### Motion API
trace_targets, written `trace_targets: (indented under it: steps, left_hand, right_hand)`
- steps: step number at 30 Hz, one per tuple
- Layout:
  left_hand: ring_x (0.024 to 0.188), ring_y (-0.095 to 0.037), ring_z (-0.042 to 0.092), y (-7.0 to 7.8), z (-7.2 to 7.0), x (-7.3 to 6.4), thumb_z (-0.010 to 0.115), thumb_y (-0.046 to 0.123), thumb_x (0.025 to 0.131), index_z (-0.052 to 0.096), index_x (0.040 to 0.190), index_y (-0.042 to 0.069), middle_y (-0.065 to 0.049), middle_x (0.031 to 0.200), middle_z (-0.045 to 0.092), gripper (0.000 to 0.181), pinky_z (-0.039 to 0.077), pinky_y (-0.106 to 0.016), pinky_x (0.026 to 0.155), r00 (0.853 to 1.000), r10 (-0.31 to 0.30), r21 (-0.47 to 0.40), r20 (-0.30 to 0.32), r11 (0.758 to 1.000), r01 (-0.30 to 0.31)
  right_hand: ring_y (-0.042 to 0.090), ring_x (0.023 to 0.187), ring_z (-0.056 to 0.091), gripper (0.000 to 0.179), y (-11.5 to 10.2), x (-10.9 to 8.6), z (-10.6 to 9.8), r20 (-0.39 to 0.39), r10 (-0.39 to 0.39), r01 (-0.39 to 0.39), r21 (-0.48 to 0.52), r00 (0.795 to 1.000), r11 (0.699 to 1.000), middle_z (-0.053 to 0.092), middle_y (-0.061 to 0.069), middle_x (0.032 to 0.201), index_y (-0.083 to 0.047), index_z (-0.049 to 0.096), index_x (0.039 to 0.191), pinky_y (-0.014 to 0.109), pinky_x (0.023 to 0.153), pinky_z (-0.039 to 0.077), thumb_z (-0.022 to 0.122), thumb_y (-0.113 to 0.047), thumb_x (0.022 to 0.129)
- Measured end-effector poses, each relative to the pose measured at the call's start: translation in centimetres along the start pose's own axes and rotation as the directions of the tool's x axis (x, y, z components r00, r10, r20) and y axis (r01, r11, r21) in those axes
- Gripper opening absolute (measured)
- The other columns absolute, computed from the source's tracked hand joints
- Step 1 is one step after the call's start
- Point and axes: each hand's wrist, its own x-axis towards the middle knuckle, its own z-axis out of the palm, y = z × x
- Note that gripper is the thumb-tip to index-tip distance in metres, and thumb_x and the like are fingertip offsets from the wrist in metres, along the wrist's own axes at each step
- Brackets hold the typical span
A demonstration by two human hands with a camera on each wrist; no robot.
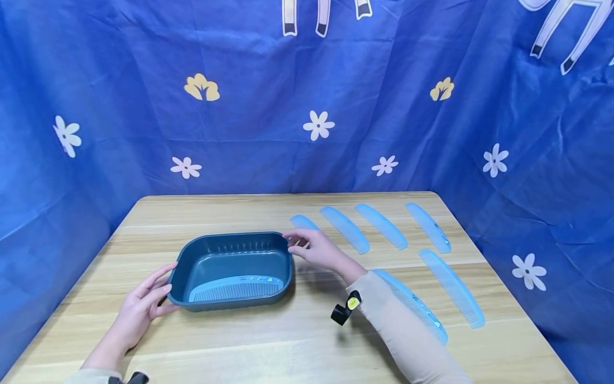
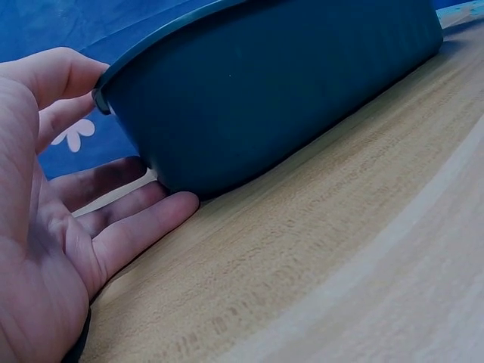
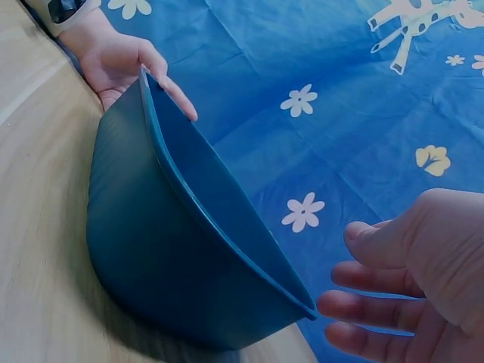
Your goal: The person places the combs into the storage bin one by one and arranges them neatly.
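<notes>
A dark teal plastic basin (image 1: 230,306) sits on the wooden table, with a light blue comb (image 1: 240,285) lying flat inside along its near side. My left hand (image 1: 141,301) is at the basin's left end; in the left wrist view its fingers (image 2: 144,231) are spread and fairly straight, touching the rim and lower wall. At the far right corner of the rim, my right hand (image 1: 314,248) has its fingers loosely bent. The right wrist view shows those fingers (image 3: 370,306) right beside the rim corner, holding nothing; whether they touch it I cannot tell.
More light blue combs lie right of the basin: one (image 1: 302,221) partly behind my right hand, others (image 1: 345,229) (image 1: 381,226) (image 1: 428,226) along the back, one (image 1: 453,288) at the right, one (image 1: 408,298) partly under my right forearm. Blue patterned cloth (image 1: 268,144) surrounds the table (image 1: 268,346).
</notes>
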Motion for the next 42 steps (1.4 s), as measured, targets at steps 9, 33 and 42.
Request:
trace_targets:
  steps: [9,33,42]
  left_hand:
    - [0.107,-0.016,0.059,0.1,0.0,0.0,0.032,-0.005,0.098,0.025,0.144,-0.002,-0.001,0.130,0.052,0.047,0.055,-0.040,0.072,1.000,0.010,-0.010,0.015,1.000,-0.010]
    - [0.107,-0.017,0.059,0.2,-0.1,-0.1,0.032,-0.005,0.098,0.024,0.144,-0.002,0.000,0.129,0.052,0.047,0.055,-0.040,0.072,1.000,-0.002,0.015,0.008,1.000,0.002]
    - [0.108,-0.015,0.058,0.1,0.0,0.0,0.033,-0.005,0.098,0.025,0.144,-0.001,0.001,0.130,0.051,0.047,0.055,-0.040,0.072,1.000,0.003,0.014,0.004,1.000,-0.003]
  right_hand:
    - [0.011,0.082,0.058,0.031,1.2,-1.2,-1.0,-0.011,0.029,-0.030,-0.017,1.000,0.999,0.065,0.000,0.096,-0.009,0.060,0.121,0.027,0.073,0.050,0.061,-0.012,0.090]
    - [0.016,0.080,0.059,0.033,4.7,-6.4,-4.5,-0.060,0.048,-0.049,-0.023,0.997,0.999,0.064,0.011,0.096,-0.006,0.059,0.122,0.031,0.072,0.051,0.062,-0.008,0.089]
    - [0.013,0.076,0.059,0.035,6.0,-8.7,-5.2,-0.081,0.120,-0.127,-0.079,0.989,0.989,0.064,0.002,0.094,-0.004,0.059,0.122,0.028,0.065,0.050,0.064,-0.012,0.088]
